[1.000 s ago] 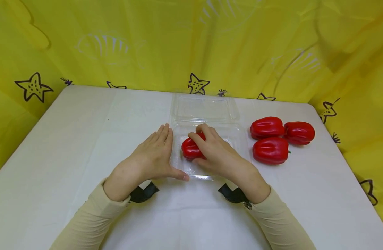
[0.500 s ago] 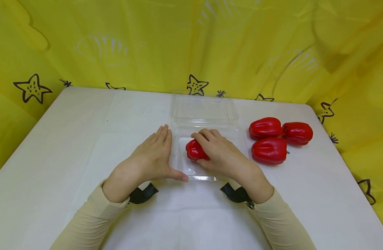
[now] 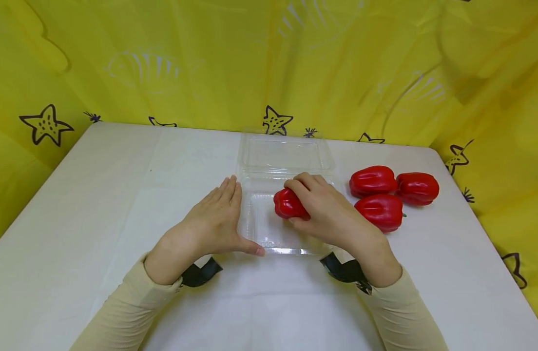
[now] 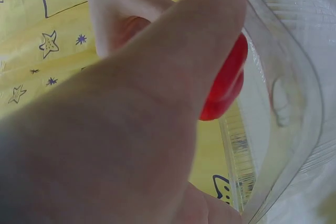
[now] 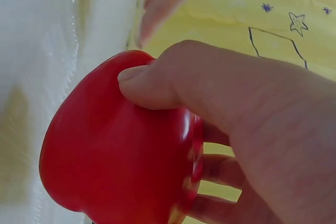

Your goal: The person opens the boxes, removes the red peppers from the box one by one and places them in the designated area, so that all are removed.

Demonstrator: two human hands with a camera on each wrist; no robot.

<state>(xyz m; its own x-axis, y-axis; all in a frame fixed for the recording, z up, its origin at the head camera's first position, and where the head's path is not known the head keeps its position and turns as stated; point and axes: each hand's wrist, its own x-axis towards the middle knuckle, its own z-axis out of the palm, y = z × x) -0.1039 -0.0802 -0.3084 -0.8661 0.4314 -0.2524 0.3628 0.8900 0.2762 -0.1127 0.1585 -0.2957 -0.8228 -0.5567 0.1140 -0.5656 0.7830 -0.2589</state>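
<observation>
My right hand (image 3: 323, 207) grips a red bell pepper (image 3: 288, 204) over the base of a clear plastic clamshell box (image 3: 264, 229). In the right wrist view the thumb presses on the red bell pepper (image 5: 115, 145) and the fingers curl behind it. Whether the pepper touches the box floor, I cannot tell. My left hand (image 3: 212, 219) lies along the left side of the box with fingers straight, its thumb at the front-left corner. In the left wrist view the thumb side of the left hand (image 4: 157, 77) covers part of the box rim (image 4: 310, 87).
The box's clear lid (image 3: 286, 152) lies folded back behind the base. To the right are three more red bell peppers: one at the back (image 3: 373, 181), one at the far right (image 3: 418, 188) and one in front (image 3: 380, 212). A yellow curtain (image 3: 207, 63) hangs behind the white table (image 3: 98, 204).
My right hand has moved to the right with the bell pepper, from the box's left part toward its middle. The left hand has stayed in place at the box's edge.
</observation>
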